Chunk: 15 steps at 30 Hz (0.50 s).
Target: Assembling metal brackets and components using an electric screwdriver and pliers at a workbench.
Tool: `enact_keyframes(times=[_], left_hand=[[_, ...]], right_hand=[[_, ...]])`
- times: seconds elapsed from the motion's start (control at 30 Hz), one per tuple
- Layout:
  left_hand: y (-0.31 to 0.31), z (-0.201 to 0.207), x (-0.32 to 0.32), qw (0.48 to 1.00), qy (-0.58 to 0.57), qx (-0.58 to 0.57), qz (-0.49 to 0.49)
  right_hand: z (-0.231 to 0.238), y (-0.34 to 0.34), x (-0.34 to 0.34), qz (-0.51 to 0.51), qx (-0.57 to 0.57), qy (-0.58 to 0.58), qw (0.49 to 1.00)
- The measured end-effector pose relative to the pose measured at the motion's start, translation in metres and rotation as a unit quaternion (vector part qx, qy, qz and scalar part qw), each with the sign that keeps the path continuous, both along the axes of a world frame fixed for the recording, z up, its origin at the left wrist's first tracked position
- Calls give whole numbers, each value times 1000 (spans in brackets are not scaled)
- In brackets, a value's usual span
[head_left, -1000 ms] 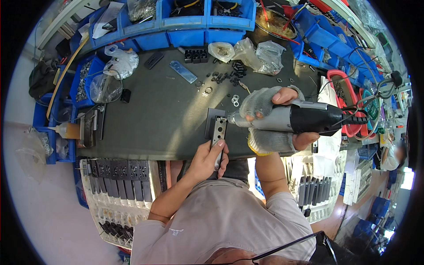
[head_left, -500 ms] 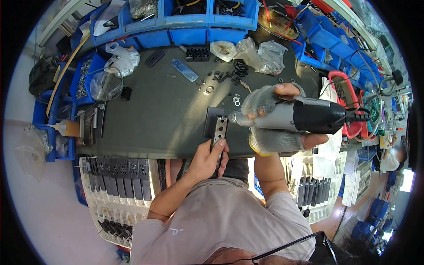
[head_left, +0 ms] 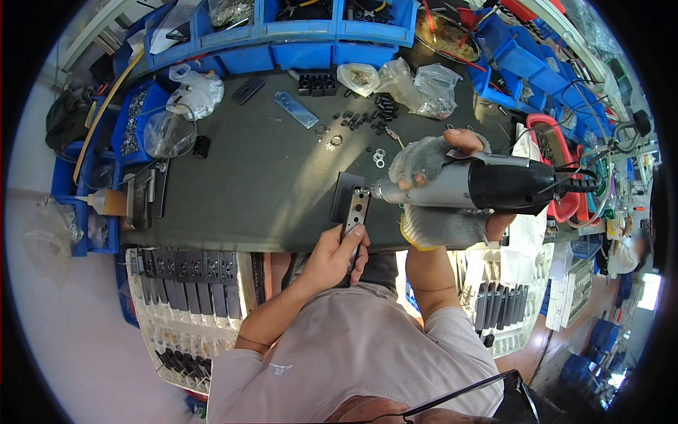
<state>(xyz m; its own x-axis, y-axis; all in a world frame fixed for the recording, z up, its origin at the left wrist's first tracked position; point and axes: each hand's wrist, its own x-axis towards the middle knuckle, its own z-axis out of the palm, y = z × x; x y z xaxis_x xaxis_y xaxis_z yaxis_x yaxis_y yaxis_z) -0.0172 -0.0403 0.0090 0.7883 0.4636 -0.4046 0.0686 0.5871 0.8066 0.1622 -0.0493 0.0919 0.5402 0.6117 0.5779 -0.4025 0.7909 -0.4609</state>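
My bare left hand [head_left: 330, 258] is closed around the lower end of a dark metal bar with round holes [head_left: 358, 209], held at the table's near edge. A flat dark plate [head_left: 340, 199] adjoins the bar's left side. In my right hand [head_left: 422, 161], which wears a grey knit glove with bare fingertips, lies a silver and black electric screwdriver [head_left: 498, 185]. It is held level, its nose pointing left at the bar's upper end. Whether the bit touches a screw there is too small to tell.
White washers [head_left: 379, 157], small black parts [head_left: 360, 120] and bags of hardware [head_left: 432, 92] lie on the dark mat. Blue bins [head_left: 304, 55] line the back. A red tray [head_left: 542, 121] stands at right. Trays of dark parts flank my lap, with finished-looking bars [head_left: 187, 286] at left.
The bar, its plate and the screwdriver have shifted slightly to the right together. Both hands keep the same hold.
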Motion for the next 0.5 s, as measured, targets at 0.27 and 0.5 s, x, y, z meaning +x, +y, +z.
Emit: enact_keyframes(times=[0.27, 0.5], left_hand=[[-1, 0, 0, 1000, -5, -1, 5], [0, 0, -1, 1000, -9, -4, 6]], right_hand=[[-19, -2, 9, 24, 12, -26, 999], [-17, -7, 6, -11, -39, -15, 999]])
